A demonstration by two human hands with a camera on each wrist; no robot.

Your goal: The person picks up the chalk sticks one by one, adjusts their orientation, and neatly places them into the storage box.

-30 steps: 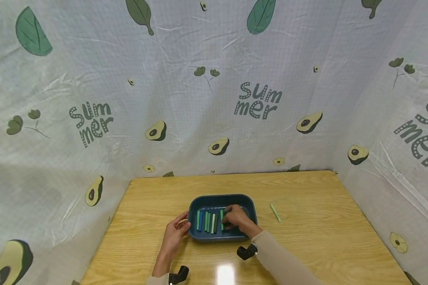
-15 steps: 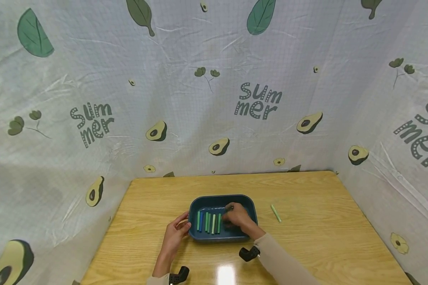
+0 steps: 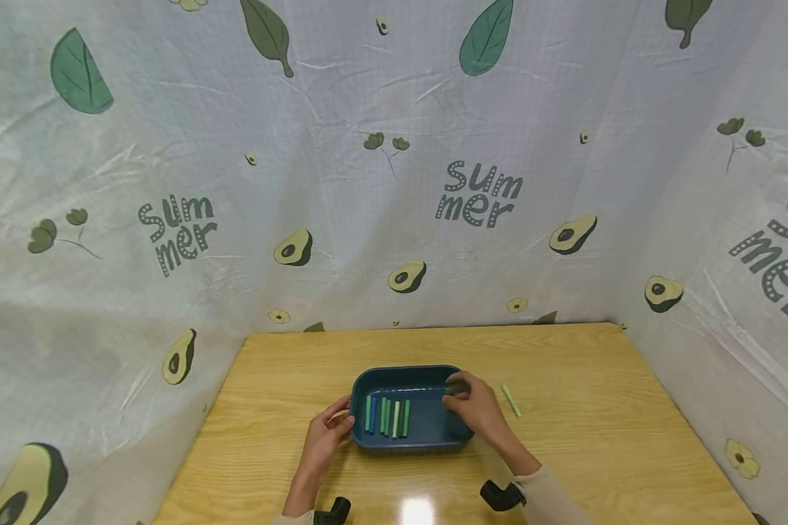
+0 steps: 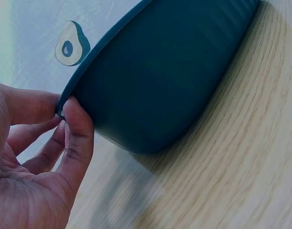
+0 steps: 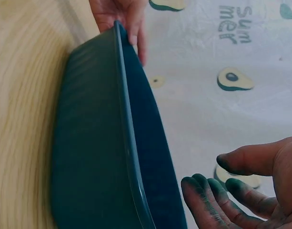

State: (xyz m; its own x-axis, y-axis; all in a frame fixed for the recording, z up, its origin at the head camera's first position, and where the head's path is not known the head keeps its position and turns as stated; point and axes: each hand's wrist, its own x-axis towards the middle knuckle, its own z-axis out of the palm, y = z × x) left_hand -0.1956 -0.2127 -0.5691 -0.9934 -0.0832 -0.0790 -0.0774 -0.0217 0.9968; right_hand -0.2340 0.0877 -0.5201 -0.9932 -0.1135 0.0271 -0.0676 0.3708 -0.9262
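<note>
A dark blue-green tray (image 3: 436, 423) sits on the table. Along its left half lies a row of coloured chalk-like sticks, mostly green, with one blue stick (image 3: 373, 414) and one pale stick (image 3: 396, 419). My left hand (image 3: 323, 441) pinches the tray's left rim between thumb and fingers, as the left wrist view also shows. Over the tray's right end is my right hand (image 3: 481, 408), its fingers loosely bent. In the right wrist view, dark green stains cover the fingertips of that hand (image 5: 260, 191), and nothing is between them.
To the right of the tray, one pale green stick (image 3: 511, 400) lies on the wooden table (image 3: 584, 437). A white printed sheet (image 3: 341, 182) hangs behind the table and along both its sides.
My right hand has set a green stick at the row's right end, released it and moved right to the tray's far end. The left hand keeps its grip on the rim.
</note>
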